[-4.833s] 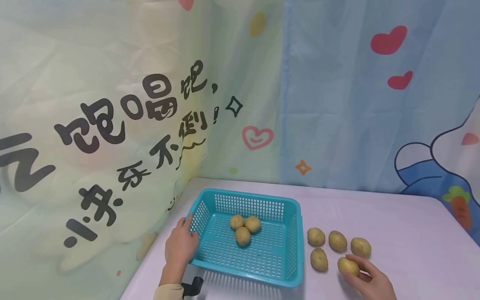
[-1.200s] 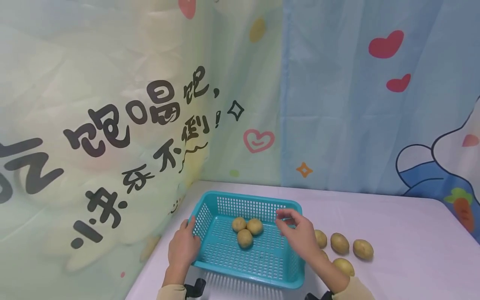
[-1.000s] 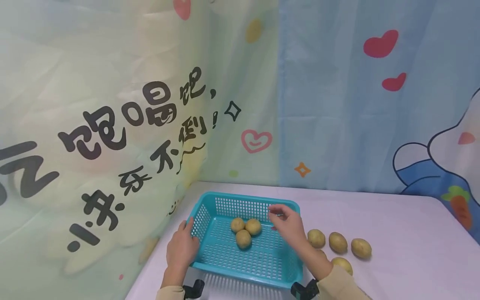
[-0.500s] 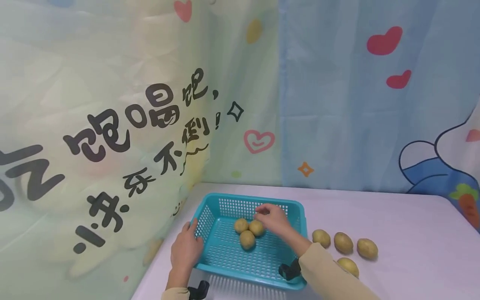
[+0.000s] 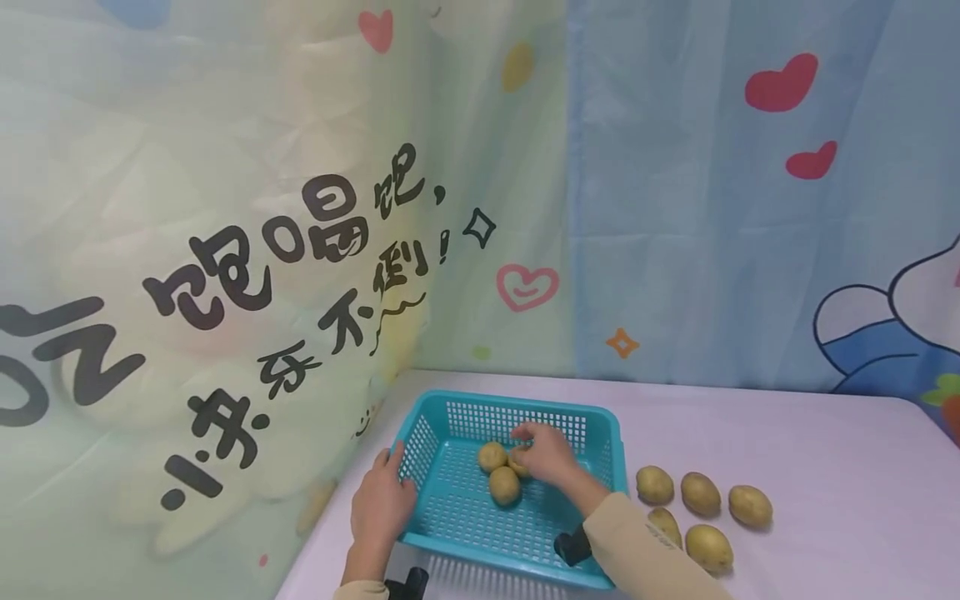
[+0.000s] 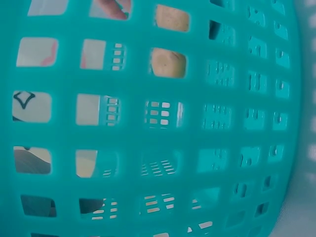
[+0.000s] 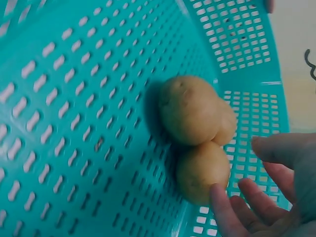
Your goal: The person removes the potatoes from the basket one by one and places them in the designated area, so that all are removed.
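A turquoise plastic basket (image 5: 510,554) with perforated walls stands on the table. Inside it lie three potatoes: one at the left (image 5: 492,457), one in front (image 5: 505,486), and one at the right (image 5: 519,463), partly covered by my right hand (image 5: 547,454). My left hand (image 5: 382,500) grips the basket's left rim. In the right wrist view, the fingers of my right hand (image 7: 261,192) are spread beside the lower potato (image 7: 202,173), one fingertip overlapping its edge; none curl around it. The left wrist view is filled by the basket's perforated wall (image 6: 133,138).
Several more potatoes lie on the white table (image 5: 832,467) right of the basket, among them a rear one (image 5: 655,485) and a front one (image 5: 708,548). My right sleeve passes over the basket's front right corner. A printed curtain (image 5: 697,208) hangs behind.
Earlier my right hand held a potato on the table; that potato now lies there released. The hand has since moved left into the basket, down to the right-hand potato. My left hand stayed at the rim.
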The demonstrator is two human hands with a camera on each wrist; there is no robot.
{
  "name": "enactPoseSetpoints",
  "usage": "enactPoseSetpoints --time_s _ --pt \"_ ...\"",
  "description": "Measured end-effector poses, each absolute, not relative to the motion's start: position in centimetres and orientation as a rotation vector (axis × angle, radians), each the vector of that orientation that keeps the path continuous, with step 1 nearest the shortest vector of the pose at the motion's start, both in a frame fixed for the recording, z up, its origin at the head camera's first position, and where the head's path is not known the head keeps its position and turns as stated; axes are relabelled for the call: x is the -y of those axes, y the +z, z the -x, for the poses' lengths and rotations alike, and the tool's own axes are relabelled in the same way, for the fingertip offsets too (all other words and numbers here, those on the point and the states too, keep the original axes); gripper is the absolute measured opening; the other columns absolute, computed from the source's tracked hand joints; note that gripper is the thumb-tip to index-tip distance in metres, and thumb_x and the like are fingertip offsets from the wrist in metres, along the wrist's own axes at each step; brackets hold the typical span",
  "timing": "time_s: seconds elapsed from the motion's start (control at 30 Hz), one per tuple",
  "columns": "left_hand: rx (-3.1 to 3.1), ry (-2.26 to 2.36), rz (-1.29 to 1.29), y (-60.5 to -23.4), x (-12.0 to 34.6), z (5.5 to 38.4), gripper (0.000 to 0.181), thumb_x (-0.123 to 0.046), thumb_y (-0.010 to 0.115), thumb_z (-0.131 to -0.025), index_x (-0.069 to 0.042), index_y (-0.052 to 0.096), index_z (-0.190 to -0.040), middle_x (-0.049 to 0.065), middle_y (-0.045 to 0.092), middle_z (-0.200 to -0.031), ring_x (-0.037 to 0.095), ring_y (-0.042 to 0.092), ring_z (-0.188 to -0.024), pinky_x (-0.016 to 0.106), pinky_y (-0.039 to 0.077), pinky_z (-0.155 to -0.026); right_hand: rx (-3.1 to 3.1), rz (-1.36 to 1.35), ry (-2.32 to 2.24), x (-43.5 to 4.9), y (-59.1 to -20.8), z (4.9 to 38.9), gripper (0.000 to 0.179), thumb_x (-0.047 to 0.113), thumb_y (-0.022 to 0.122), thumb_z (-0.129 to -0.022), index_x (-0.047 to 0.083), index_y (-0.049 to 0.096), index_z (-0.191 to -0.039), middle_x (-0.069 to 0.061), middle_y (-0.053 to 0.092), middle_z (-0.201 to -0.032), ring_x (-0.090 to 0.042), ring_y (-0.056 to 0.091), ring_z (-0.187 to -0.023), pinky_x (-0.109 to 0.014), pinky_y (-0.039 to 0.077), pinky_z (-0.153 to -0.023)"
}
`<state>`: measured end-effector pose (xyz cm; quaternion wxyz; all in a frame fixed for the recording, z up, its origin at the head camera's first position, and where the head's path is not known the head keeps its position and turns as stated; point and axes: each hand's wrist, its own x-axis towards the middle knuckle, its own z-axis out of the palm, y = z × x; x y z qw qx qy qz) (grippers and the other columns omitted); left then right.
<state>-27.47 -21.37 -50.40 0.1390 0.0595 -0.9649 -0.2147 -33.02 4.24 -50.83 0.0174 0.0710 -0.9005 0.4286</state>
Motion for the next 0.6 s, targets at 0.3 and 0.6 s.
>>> enactPoseSetpoints --time_s 0.3,0.6 --pt "2.823 -0.624 -0.19 -50.5 21.1 27.2 0.058 -0.01 0.059 -0.085 -0.009 0.051 -0.143 0.022 0.049 -0.142 0.038 0.064 -0.098 0.036 0.049 -0.055 2.948 -0.308 1.143 -4.4 -52.1 33.1 0.048 0.0 0.071 -0.073 0.005 0.068 -0.12 -0.014 0.065 -0.124 -0.034 0.058 -0.117 -0.048 0.047 -0.096" --pt "2.813 -0.584 -0.172 -50.3 21.4 27.5 0.058 -0.011 0.058 -0.085 -0.009 0.051 -0.142 0.021 0.049 -0.142 0.041 0.061 -0.107 0.047 0.053 -0.066 2.983 -0.394 1.059 -4.5 -52.5 33.4 0.051 -0.001 0.074 -0.07 0.006 0.068 -0.121 -0.015 0.063 -0.119 -0.028 0.059 -0.103 -0.045 0.05 -0.09"
